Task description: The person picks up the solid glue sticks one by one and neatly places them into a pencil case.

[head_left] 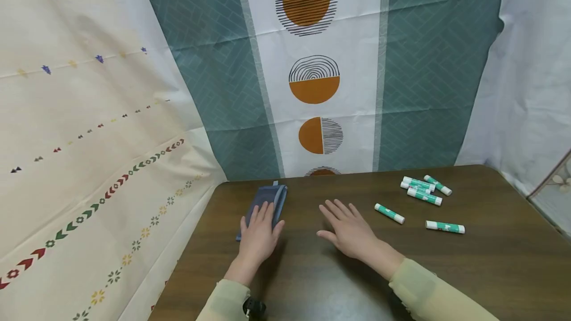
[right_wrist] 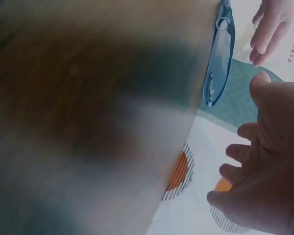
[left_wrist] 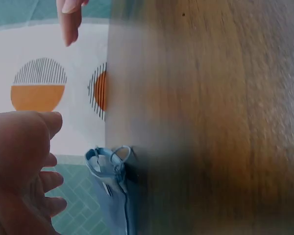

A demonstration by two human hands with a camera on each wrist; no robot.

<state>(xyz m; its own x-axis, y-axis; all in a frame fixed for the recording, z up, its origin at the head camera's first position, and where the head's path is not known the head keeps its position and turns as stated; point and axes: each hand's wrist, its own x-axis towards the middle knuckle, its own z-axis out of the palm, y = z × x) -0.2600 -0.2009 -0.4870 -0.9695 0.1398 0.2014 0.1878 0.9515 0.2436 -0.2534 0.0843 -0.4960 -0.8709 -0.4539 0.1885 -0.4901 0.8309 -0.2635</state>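
A dark blue zippered pouch (head_left: 264,195) lies at the left of the wooden table, near its back edge. In the head view my left hand (head_left: 258,237) overlaps the pouch's near part, palm down with fingers straight. The left wrist view shows that hand (left_wrist: 19,161) raised above the tabletop, apart from the pouch (left_wrist: 112,196). My right hand (head_left: 350,232) hovers over the middle of the table, fingers spread and holding nothing. The pouch (right_wrist: 219,58) has its zip side and a small ring facing the right wrist view.
Several green-and-white glue sticks (head_left: 425,197) lie in a loose group at the back right. One glue stick (head_left: 389,213) lies nearer my right hand, another glue stick (head_left: 445,227) further right. A patterned curtain (head_left: 330,88) hangs behind the table (head_left: 312,291).
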